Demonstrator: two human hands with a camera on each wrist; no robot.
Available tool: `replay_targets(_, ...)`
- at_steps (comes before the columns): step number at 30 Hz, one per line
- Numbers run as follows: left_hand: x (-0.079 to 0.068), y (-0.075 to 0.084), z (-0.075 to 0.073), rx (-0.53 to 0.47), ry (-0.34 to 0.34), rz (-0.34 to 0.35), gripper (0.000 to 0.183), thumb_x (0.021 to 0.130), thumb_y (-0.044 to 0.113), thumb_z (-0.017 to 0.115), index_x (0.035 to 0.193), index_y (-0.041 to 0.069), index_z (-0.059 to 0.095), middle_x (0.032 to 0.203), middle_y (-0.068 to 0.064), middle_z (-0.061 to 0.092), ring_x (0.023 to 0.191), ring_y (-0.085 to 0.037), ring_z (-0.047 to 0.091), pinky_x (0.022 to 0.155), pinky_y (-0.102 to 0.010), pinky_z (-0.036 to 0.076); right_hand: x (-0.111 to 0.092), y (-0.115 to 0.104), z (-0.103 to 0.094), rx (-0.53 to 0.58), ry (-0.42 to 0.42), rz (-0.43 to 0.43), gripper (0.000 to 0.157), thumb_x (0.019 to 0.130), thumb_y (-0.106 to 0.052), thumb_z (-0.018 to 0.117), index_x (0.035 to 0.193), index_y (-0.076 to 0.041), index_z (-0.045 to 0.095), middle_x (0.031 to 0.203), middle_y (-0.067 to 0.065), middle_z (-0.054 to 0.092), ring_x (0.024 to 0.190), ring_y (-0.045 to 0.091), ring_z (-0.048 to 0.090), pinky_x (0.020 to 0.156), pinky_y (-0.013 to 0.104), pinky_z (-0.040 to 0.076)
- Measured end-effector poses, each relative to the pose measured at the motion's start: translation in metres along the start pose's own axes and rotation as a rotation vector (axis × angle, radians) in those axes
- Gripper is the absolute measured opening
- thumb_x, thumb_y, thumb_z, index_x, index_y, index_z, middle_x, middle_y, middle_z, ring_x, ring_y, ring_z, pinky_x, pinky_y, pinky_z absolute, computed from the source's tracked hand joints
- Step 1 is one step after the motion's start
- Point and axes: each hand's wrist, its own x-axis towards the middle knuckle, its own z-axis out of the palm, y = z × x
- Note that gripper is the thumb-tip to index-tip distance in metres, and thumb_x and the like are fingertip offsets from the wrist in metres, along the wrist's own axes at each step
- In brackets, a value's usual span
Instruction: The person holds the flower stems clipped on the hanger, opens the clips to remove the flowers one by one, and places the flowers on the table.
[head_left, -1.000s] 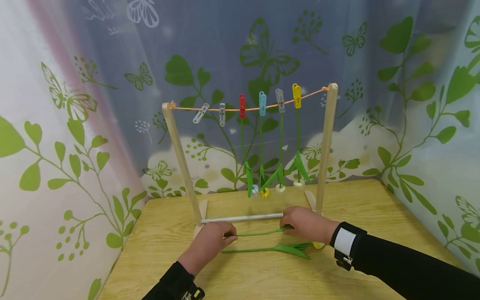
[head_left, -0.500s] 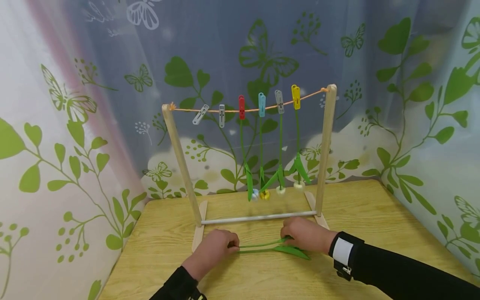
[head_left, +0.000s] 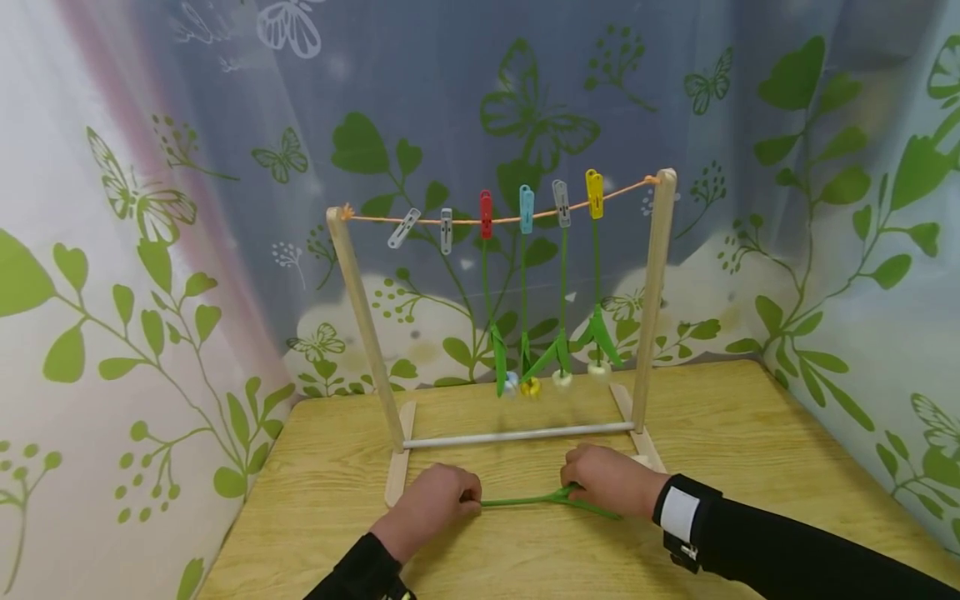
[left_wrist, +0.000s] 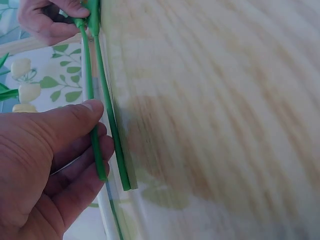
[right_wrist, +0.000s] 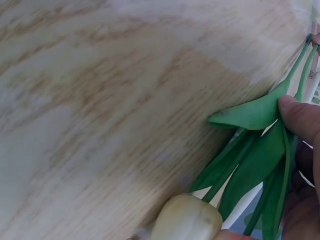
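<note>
My left hand (head_left: 438,500) pinches the stem end of one artificial tulip (left_wrist: 89,75) between thumb and fingers. Farther along the same flower, my right hand (head_left: 611,479) grips it near the leaves, thumb on the green. A second tulip (left_wrist: 106,95) lies alongside on the table, its stem nearly parallel to the held one. Green leaves (right_wrist: 250,115) of the two overlap in the right wrist view, by a cream bloom (right_wrist: 187,220). Which flower that bloom belongs to, I cannot tell.
Behind the hands stands a wooden frame (head_left: 365,333) with an orange cord (head_left: 465,222) and white crossbar (head_left: 517,435). Several clothespins, including a red clothespin (head_left: 486,214) and a yellow clothespin (head_left: 595,194), hold tulips upside down. Two grey clothespins at left hold nothing.
Both hands have come down and nearer with the held tulip, away from the crossbar. Its stem now nearly lines up with the tulip on the table in the head view.
</note>
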Motion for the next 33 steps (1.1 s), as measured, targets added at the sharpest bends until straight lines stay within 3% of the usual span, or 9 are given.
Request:
replay_targets(7,0.001,-0.001,0.005,0.063,0.038,0.058,0.016,0.09,0.021,0.082,0.082,0.025,0.069,0.074,0.018,0.058,0.065,0.002,0.051,0.06,-0.016,0.046,0.0,-0.001,0.003,-0.029,-0.002,0.009,0.007,0.088,-0.021,0.083,0.091,-0.02,0.077,0.084,-0.009,0.063,0.077,0.006,0.058,0.068,0.022,0.056)
replay_targets(18,0.002,0.0,0.007,0.071,0.036,0.086,0.015,0.09,0.02,0.082,0.082,0.023,0.069,0.077,0.016,0.059,0.07,0.0,0.055,0.062,-0.015,0.048,0.0,-0.001,0.007,-0.102,0.014,-0.003,0.01,0.087,-0.02,0.085,0.088,-0.02,0.075,0.081,-0.01,0.06,0.078,0.009,0.059,0.066,0.023,0.057)
replay_targets(33,0.002,0.003,0.005,0.092,0.027,0.096,0.014,0.09,0.018,0.082,0.083,0.022,0.07,0.078,0.014,0.062,0.072,-0.001,0.058,0.063,-0.015,0.05,0.002,-0.001,0.011,-0.081,0.015,0.004,0.009,0.087,-0.02,0.085,0.089,-0.02,0.076,0.082,-0.011,0.061,0.079,0.007,0.061,0.068,0.023,0.057)
